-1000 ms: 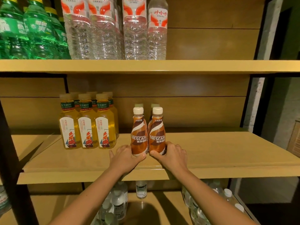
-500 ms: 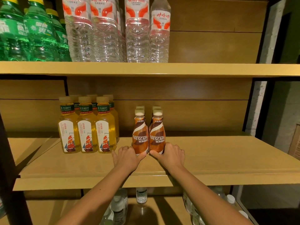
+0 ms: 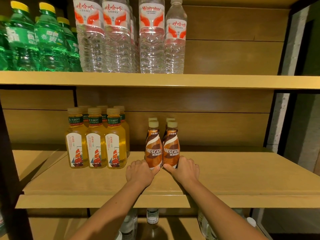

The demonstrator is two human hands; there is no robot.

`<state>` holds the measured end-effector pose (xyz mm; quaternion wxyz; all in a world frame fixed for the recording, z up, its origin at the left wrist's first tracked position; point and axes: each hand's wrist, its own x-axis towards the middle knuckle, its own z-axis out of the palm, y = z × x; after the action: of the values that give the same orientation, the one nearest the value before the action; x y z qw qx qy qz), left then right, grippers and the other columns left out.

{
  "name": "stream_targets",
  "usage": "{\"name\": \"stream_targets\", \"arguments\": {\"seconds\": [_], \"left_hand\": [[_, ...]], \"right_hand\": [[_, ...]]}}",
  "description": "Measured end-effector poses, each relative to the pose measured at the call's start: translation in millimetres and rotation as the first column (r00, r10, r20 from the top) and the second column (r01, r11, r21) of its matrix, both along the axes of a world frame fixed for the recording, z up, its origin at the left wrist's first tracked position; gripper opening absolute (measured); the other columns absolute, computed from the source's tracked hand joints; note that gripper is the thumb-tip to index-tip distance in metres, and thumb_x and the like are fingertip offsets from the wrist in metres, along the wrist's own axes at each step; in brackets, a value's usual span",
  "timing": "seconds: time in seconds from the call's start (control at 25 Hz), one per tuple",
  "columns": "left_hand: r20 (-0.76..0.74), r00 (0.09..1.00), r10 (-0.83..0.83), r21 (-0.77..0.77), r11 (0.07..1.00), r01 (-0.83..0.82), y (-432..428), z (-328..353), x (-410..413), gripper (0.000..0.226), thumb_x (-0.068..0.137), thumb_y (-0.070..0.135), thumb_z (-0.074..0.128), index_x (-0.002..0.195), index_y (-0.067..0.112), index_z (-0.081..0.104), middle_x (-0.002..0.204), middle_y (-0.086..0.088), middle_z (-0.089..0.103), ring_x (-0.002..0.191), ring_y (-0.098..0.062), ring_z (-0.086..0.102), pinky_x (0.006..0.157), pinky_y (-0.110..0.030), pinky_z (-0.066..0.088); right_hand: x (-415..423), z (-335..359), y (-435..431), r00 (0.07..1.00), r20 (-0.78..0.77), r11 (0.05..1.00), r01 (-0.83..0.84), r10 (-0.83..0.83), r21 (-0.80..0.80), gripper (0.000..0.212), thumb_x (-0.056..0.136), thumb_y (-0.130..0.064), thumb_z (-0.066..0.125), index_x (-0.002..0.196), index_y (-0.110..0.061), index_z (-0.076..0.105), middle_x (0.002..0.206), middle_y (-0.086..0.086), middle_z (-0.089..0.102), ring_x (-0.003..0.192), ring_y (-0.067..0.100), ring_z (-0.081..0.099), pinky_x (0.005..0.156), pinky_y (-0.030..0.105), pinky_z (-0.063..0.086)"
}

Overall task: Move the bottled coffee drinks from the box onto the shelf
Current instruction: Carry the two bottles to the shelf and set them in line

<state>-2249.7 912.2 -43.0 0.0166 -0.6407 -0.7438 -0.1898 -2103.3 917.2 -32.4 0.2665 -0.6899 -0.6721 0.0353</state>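
Two brown coffee bottles stand side by side on the middle shelf (image 3: 225, 179). They touch each other and both stand up straight. Each has a pale cap.

The left hand (image 3: 140, 174) holds the left coffee bottle (image 3: 153, 148) down low, near its bottom. The thumb lies across the front and the other fingers wrap round the left side. The right hand (image 3: 185, 170) holds the right coffee bottle (image 3: 170, 148) the same way, with its thumb in front and its fingers round the right side. The two thumbs almost meet in the middle. Both hands rest on the shelf.

Just behind these two stand two more coffee bottles. Only their caps (image 3: 152, 119) peek out over the front ones.

To the left, on the same shelf, stands a group of yellow tea bottles (image 3: 96, 141) with a red ship on each label. They stand near the coffee bottles but do not touch them.

On the top shelf (image 3: 225, 82) stand tall clear water bottles (image 3: 119, 40), and green bottles (image 3: 46, 42) with yellow caps stand beside them on the left.

Below the middle shelf, a few more small bottles (image 3: 152, 215) show between the two arms.
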Motion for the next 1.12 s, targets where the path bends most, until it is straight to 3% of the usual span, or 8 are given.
{"name": "stream_targets", "arguments": {"seconds": [0.16, 0.28, 0.36, 0.52, 0.68, 0.8, 0.92, 1.12], "left_hand": [[0.016, 0.999, -0.034, 0.045, 0.998, 0.033, -17, 5, -1, 0.073, 0.084, 0.068, 0.038, 0.130, 0.012, 0.043, 0.134, -0.009, 0.051, 0.125, -0.023, 0.045, 0.102, -0.035, 0.037], [-0.079, 0.994, -0.079, 0.128, 0.988, 0.089, -51, 18, -8, 0.077, 0.085, 0.066, 0.037, 0.139, 0.011, 0.034, 0.144, -0.009, 0.041, 0.133, -0.024, 0.036, 0.108, -0.036, 0.031], [-0.137, 0.989, -0.053, 0.156, 0.985, 0.075, -79, 34, -18, 0.081, 0.085, 0.067, 0.035, 0.144, 0.011, 0.026, 0.151, -0.009, 0.030, 0.140, -0.025, 0.027, 0.113, -0.038, 0.024], [-0.128, 0.990, 0.062, 0.185, 0.982, -0.037, -148, 58, -67, 0.079, 0.085, 0.064, 0.039, 0.144, 0.015, 0.024, 0.150, -0.008, 0.033, 0.138, -0.025, 0.029, 0.114, -0.041, 0.027], [-0.142, 0.926, 0.349, 0.159, 0.932, -0.326, -258, 52, -131, 0.079, 0.086, 0.064, 0.038, 0.144, 0.012, 0.026, 0.150, -0.011, 0.032, 0.139, -0.028, 0.028, 0.115, -0.043, 0.024], [-0.119, 0.844, 0.524, 0.063, 0.852, -0.520, -361, 36, -167, 0.085, 0.085, 0.067, 0.036, 0.147, 0.011, 0.020, 0.153, -0.012, 0.027, 0.141, -0.029, 0.025, 0.115, -0.043, 0.022], [-0.115, 0.740, 0.663, 0.003, 0.745, -0.667, -468, 24, -188, 0.084, 0.085, 0.067, 0.037, 0.147, 0.013, 0.018, 0.154, -0.009, 0.023, 0.142, -0.027, 0.022, 0.115, -0.043, 0.017], [-0.130, 0.494, 0.860, -0.023, 0.495, -0.868, -654, 15, -209, 0.082, 0.086, 0.064, 0.040, 0.145, 0.010, 0.023, 0.153, -0.011, 0.026, 0.141, -0.027, 0.023, 0.116, -0.043, 0.017]], "right_hand": [[6, 7, -11, 0.999, 0.024, 0.999, -0.044, 0.044, -0.021, 0.069, 0.076, -0.069, 0.053, 0.120, -0.017, 0.051, 0.126, 0.006, 0.059, 0.118, 0.024, 0.051, 0.099, 0.040, 0.041], [3, 18, -43, 0.994, 0.067, 0.979, -0.095, 0.084, 0.182, 0.083, 0.080, -0.066, 0.051, 0.143, -0.017, 0.028, 0.153, 0.009, 0.028, 0.138, 0.025, 0.032, 0.111, 0.040, 0.029], [-10, 29, -69, 0.975, 0.139, 0.929, -0.210, 0.175, 0.306, 0.081, 0.082, -0.062, 0.051, 0.145, -0.019, 0.022, 0.156, 0.006, 0.022, 0.141, 0.022, 0.026, 0.116, 0.039, 0.023], [-61, 54, -114, 0.870, 0.255, 0.852, -0.477, 0.423, 0.217, 0.069, 0.088, -0.053, 0.049, 0.143, -0.015, 0.030, 0.155, 0.007, 0.022, 0.141, 0.024, 0.024, 0.116, 0.040, 0.019], [-131, 51, -179, 0.619, 0.347, 0.651, -0.758, 0.705, 0.029, 0.067, 0.089, -0.048, 0.053, 0.143, -0.014, 0.031, 0.152, 0.009, 0.030, 0.136, 0.027, 0.033, 0.112, 0.040, 0.028], [-182, 43, -243, 0.370, 0.398, 0.445, -0.889, 0.839, -0.110, 0.068, 0.089, -0.048, 0.051, 0.143, -0.013, 0.029, 0.152, 0.011, 0.031, 0.137, 0.029, 0.033, 0.112, 0.041, 0.029], [-233, 38, -319, 0.175, 0.458, 0.275, -0.948, 0.872, -0.161, 0.073, 0.090, -0.054, 0.045, 0.146, -0.011, 0.025, 0.153, 0.012, 0.028, 0.139, 0.029, 0.030, 0.115, 0.041, 0.023], [-317, 32, -482, -0.119, 0.475, -0.036, -0.983, 0.872, -0.180, 0.070, 0.089, -0.054, 0.047, 0.143, -0.014, 0.031, 0.149, 0.010, 0.035, 0.135, 0.028, 0.035, 0.110, 0.044, 0.030]]}}
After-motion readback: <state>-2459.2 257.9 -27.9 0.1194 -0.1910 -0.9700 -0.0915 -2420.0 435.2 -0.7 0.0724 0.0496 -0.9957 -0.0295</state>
